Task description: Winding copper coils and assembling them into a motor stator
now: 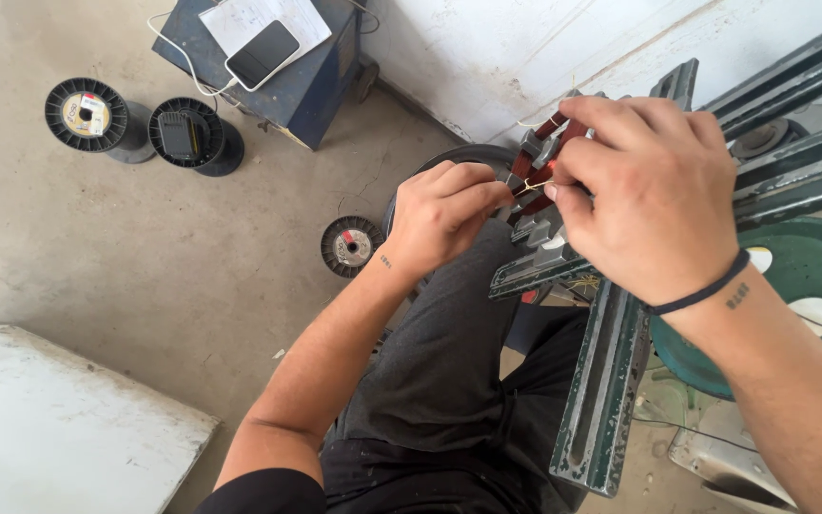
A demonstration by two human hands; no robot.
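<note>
Pinching the thin wire (532, 187) w/ left hand (441, 217) fingers clamped, right hand (654, 195) gripping the red winding form (546, 143) on the green machine (611, 362): best kept taut.

You sit in a small workshop: bare concrete floor (173, 257), black wire spools (87, 115) scattered on it, a green metal winding frame (611, 381) at your knees, a dark blue metal box (292, 81) against the whitewashed wall (516, 48).
</note>
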